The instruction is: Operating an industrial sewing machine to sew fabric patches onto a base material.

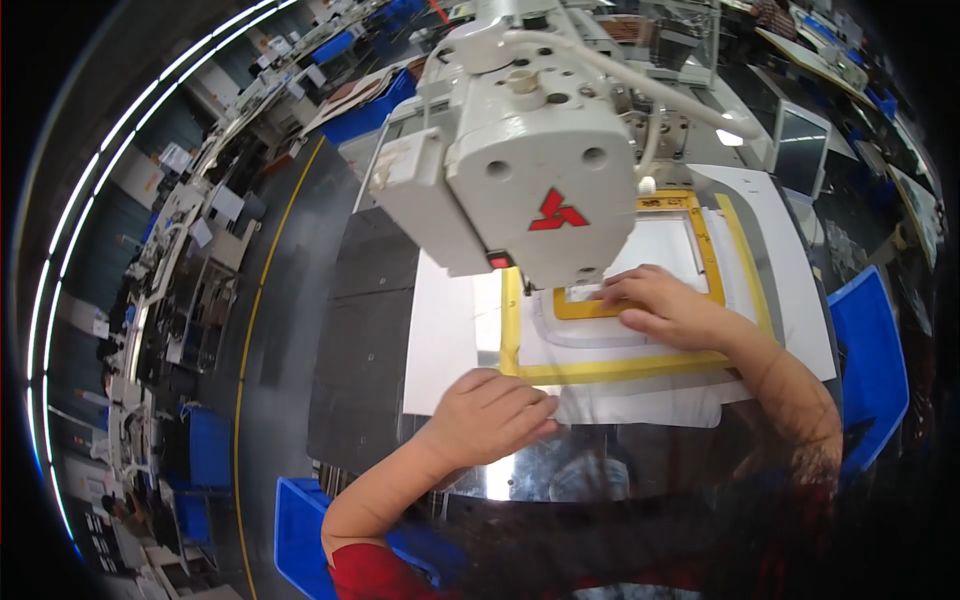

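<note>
R hand [672, 308] fwd of L hand [488, 416]

One white machine head [545, 180], one orange frame [582, 310], one yellow floor line [263, 275]

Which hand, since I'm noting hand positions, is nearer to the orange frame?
The right. The right hand is at the orange frame, its fingers over the near bar; the left hand is apart from it, nearer the body and to the left.

Red sleeve [372, 572] (elbow-length), bare forearms [385, 495], bare left hand [490, 415], bare right hand [668, 309]
</note>
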`<action>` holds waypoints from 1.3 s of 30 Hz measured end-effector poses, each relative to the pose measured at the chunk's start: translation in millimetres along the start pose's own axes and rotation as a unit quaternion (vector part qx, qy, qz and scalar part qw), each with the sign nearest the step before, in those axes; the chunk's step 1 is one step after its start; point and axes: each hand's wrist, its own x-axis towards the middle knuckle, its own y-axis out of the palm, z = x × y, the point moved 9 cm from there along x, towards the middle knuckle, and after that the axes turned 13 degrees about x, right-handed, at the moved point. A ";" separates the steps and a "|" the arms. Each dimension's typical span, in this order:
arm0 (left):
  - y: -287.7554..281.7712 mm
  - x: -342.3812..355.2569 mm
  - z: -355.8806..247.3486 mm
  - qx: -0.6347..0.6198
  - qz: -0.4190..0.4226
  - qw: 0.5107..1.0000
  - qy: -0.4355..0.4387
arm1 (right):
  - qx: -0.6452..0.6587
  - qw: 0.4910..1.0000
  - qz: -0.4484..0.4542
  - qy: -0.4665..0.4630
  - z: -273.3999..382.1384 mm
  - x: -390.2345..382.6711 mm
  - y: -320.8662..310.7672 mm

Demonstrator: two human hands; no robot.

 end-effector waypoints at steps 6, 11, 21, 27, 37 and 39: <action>-117.4 -222.8 109.5 0.138 -0.341 0.794 -0.484 | 0.020 0.994 -0.083 -0.062 29.5 -32.8 -23.6; -39.7 -455.3 113.0 0.128 0.043 0.619 -0.774 | 0.019 0.993 0.086 -0.082 43.7 -32.9 36.7; 107.7 -461.0 76.6 0.165 0.267 0.811 -0.494 | 0.005 0.989 0.132 -0.071 58.7 -36.8 76.6; 88.4 -557.4 73.5 -0.260 0.097 0.524 -0.805 | 0.134 0.947 0.222 0.187 -1.3 -57.7 89.6; -48.7 -599.6 75.9 -0.242 -0.099 0.456 -0.851 | 0.073 0.971 0.185 -0.135 71.5 -54.0 87.0; -59.4 -569.0 84.4 -0.305 -0.200 0.501 -0.785 | 0.083 0.971 0.175 -0.137 69.1 -51.1 90.4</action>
